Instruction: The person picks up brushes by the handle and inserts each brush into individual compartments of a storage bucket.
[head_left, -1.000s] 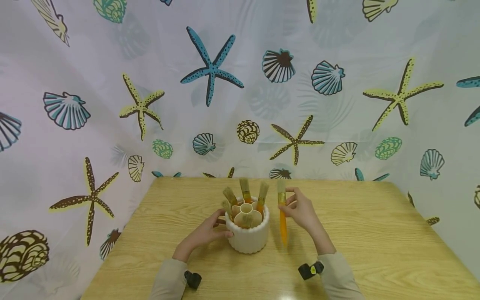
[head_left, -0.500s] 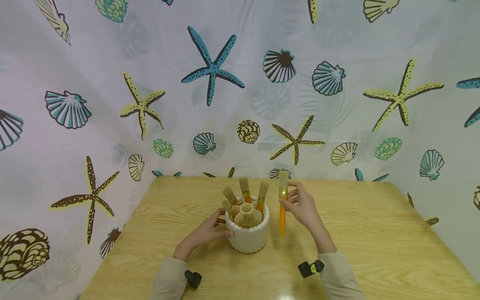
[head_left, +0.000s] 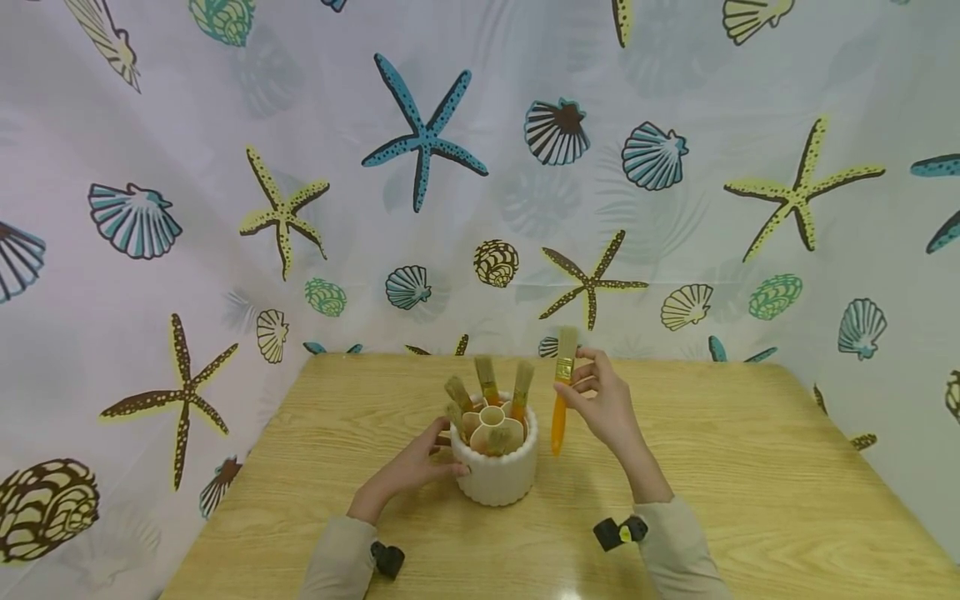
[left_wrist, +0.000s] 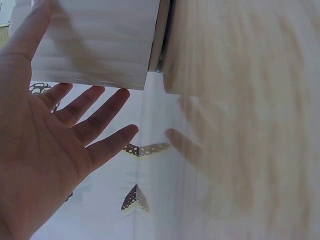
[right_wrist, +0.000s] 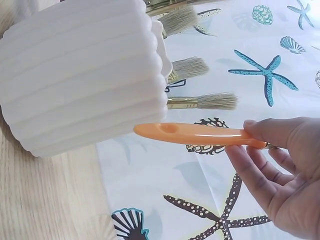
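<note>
A white scalloped brush holder (head_left: 498, 479) stands upright on the table, divided inside like flower petals. Several paintbrushes (head_left: 486, 379) stick out of it bristles up. My left hand (head_left: 411, 462) rests against the holder's left side; its fingers look fairly straight in the left wrist view (left_wrist: 55, 135), with tips at the wall. To the right, my right hand (head_left: 606, 408) pinches a paintbrush (head_left: 559, 417) with an orange handle between thumb and fingers. That brush hangs above the table, bristles up, apart from the holder. In the right wrist view its handle (right_wrist: 195, 134) points toward the holder.
The wood-grain table (head_left: 750, 483) stretches to both sides. A white curtain (head_left: 525, 217) printed with starfish and shells hangs behind it and along both sides. Small black cameras (head_left: 618, 532) sit at the wrists.
My right hand has lifted the paintbrush higher, and the handle's lower end has swung toward the holder. The left hand and holder have stayed almost in place.
</note>
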